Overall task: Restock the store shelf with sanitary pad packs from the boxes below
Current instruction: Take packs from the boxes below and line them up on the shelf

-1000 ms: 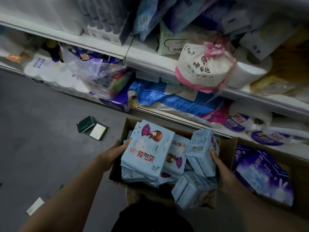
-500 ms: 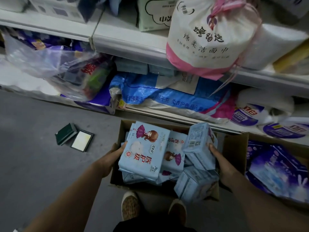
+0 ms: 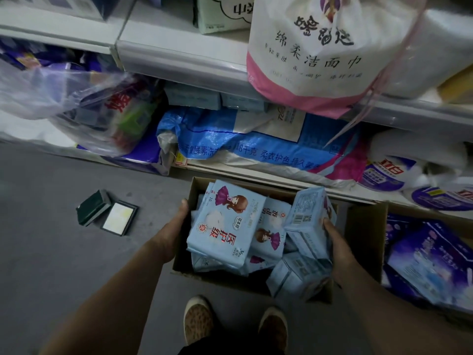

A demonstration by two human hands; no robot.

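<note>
A bundle of light-blue sanitary pad packs point(image 3: 225, 226) with a cartoon girl print sits at the top of an open cardboard box point(image 3: 183, 265) on the floor. My left hand point(image 3: 174, 229) grips the bundle's left side, thumb on top. My right hand point(image 3: 335, 244) grips the blue packs point(image 3: 307, 221) on the right side, thumb over their edge. More blue packs point(image 3: 297, 278) lie lower in the box. The fingers of both hands are hidden under the packs. The white shelf edge point(image 3: 179, 60) runs above.
A second box point(image 3: 366, 234) at the right holds purple packs point(image 3: 425, 260). A white and pink bag point(image 3: 320, 55) overhangs the shelf. A blue sack point(image 3: 243, 139) fills the bottom shelf. A green case point(image 3: 93, 206) lies on the grey floor. My shoes point(image 3: 199, 319) stand before the box.
The view has tipped down and closer to the shelf, bringing my shoes into sight. Both hands keep the same hold on the packs over the box.
</note>
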